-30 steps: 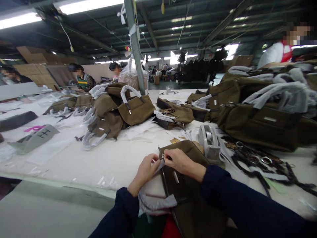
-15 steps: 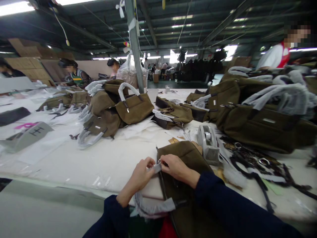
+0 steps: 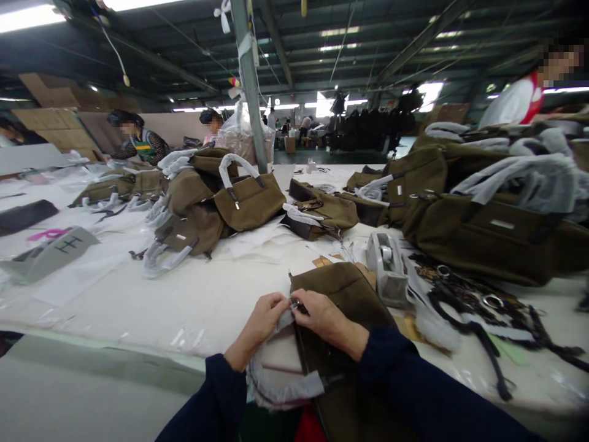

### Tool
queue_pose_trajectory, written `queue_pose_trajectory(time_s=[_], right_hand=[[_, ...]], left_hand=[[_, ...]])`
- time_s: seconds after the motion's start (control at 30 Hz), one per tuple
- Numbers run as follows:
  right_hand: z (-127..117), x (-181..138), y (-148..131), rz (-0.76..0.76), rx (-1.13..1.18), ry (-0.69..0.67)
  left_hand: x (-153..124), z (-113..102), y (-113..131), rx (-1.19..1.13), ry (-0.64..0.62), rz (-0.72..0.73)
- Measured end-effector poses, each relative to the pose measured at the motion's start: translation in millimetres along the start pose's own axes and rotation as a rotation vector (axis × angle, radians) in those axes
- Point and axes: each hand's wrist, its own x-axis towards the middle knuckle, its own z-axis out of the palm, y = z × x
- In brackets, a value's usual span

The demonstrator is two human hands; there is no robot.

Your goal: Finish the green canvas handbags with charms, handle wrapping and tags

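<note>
An olive-brown handbag (image 3: 343, 288) lies at the near edge of the white table (image 3: 202, 301), right in front of me. Its handle (image 3: 280, 390) is wrapped in grey-white foam sheet and curls toward me. My left hand (image 3: 264, 319) pinches the foam wrap at the handle's upper end. My right hand (image 3: 322, 316) meets it there, fingertips closed on a small metal ring and the wrap at the bag's top edge. Both sleeves are dark blue.
A grey tape dispenser (image 3: 385, 269) stands just right of the bag. Dark straps with metal rings (image 3: 478, 307) lie further right. Piles of brown bags (image 3: 221, 202) (image 3: 478, 215) fill the middle and right. A steel post (image 3: 251, 86) rises behind. Other people work at the far left and right.
My hands have drawn slightly closer together on the handle's end, and the foam wrap between them has bunched up. The view has shifted a little; the bag stays in place.
</note>
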Motion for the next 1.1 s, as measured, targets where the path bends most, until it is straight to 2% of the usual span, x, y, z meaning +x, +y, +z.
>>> queue_pose_trajectory(time_s=[0.13,0.27,0.4,0.8,1.1], right_hand=[[-0.2,1.6,1.6,0.025,0.022,0.015],[-9.9,3.8,4.9,0.114,0.052,0.047],[-16.7,2.7,6.3,0.142,0.064,0.024],[-7.4,0.4,7.1,0.043,0.028,-0.050],[-12.1,-5.8,3.0,-0.013,-0.003,-0.129]], left_hand=[[-1.5,1.6,2.8,0.031,-0.032,-0.003],[-7.3,2.1,7.4,0.120,-0.109,-0.004],[-13.5,-0.5,8.8,0.199,-0.141,-0.001],[-23.4,6.8,5.4,0.260,-0.006,0.075],[-13.8,4.5,-2.1,0.161,0.002,0.011]])
